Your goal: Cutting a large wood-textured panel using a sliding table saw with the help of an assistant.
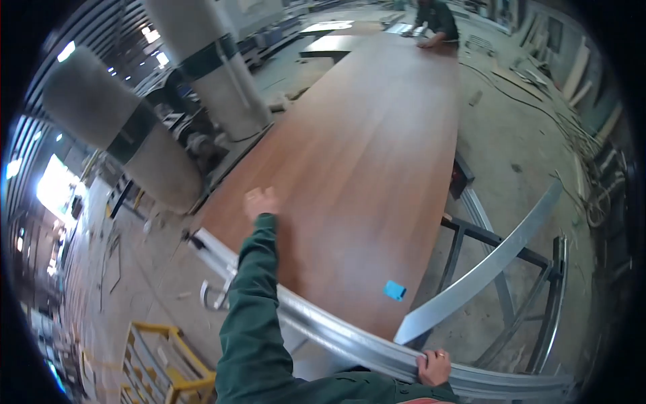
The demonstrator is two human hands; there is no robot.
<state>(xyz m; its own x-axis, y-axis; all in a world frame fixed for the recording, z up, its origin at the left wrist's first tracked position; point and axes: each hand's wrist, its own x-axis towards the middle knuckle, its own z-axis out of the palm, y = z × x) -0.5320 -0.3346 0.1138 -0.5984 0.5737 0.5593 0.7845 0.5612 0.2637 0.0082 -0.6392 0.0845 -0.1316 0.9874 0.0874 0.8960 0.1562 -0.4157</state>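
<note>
A long wood-grain panel (pixel 350 155) stretches away from me. Over its near left part my left hand (pixel 261 203) rests, fingers slightly bent, with nothing visible in it. Along the panel's near end runs a silver metal rail (pixel 330 324). My right hand (pixel 434 367) is wrapped over that rail near its right part. A small blue piece (pixel 395 290) lies on the panel's near right corner area. From the near right corner a long flat metal strip (pixel 484 266) slants out over the floor.
A co-worker (pixel 437 23) leans over the panel's far end. Two tall dust-collector bags (pixel 124 128) stand at left. A yellow metal frame (pixel 168 360) is at lower left. Dark steel framing (pixel 531 256) sits right of the panel. Cables (pixel 531 101) and offcuts lie along the right wall.
</note>
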